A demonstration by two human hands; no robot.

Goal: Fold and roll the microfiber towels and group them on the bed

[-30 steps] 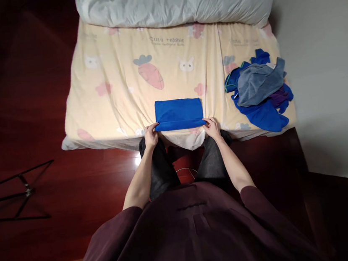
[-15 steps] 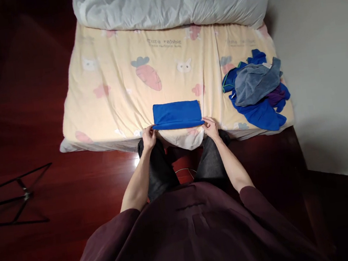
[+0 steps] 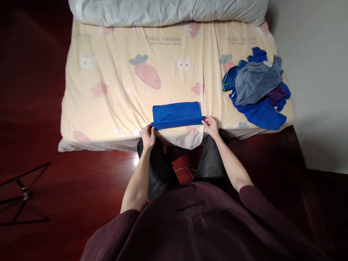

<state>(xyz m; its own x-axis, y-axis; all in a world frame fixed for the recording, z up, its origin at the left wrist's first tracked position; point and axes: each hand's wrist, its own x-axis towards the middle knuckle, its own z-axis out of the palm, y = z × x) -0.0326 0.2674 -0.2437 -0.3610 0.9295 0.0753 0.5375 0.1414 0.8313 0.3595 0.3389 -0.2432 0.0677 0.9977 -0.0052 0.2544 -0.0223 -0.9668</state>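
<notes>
Okay, I see the blue cloth on the bed by its front edge, long axis left-right; left hand and right hand pinch the cloth's near corners. Dark-red floor, pale wall.

Got a bed in a cream carrot-print sheet, wrinkled, with "Cute rabbit" lettering toward the far side. On it, at the near edge around mid-width: folded blue cloth, rectangular, narrow strip turned along its near side. Well apart, near the right edge: jumbled fabric pile, mostly blue, with grey-blue cloth on top, purple cloth poking out. Across the far part: bunched pale grey comforter.
</notes>
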